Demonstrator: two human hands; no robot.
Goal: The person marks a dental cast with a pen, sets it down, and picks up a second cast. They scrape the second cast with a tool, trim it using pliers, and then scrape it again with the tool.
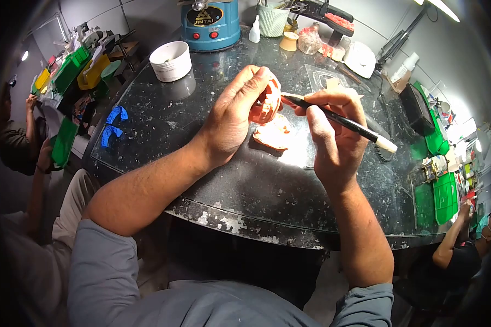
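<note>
My left hand (pixel 237 111) is closed around an orange-pink dental model (pixel 268 103), holding it up over the dark bench. In my right hand (pixel 338 128) is a black marker pen (pixel 349 123) with a pale rear end, gripped like a writing tool. Its tip points left, right at the side of the model. Below the two hands, a second dental model (pixel 271 133) of the same colour lies on the bench top. Two blue curved pieces (pixel 112 128) rest on the bench to the left.
A white tub (pixel 171 61) and a blue JINTAI machine (pixel 210 27) stand at the back. Behind are a white dropper bottle (pixel 255 30) and a woven pot (pixel 273 20). Green bins (pixel 445 197) line the right edge. People sit at both sides, one with a green tray (pixel 65 143).
</note>
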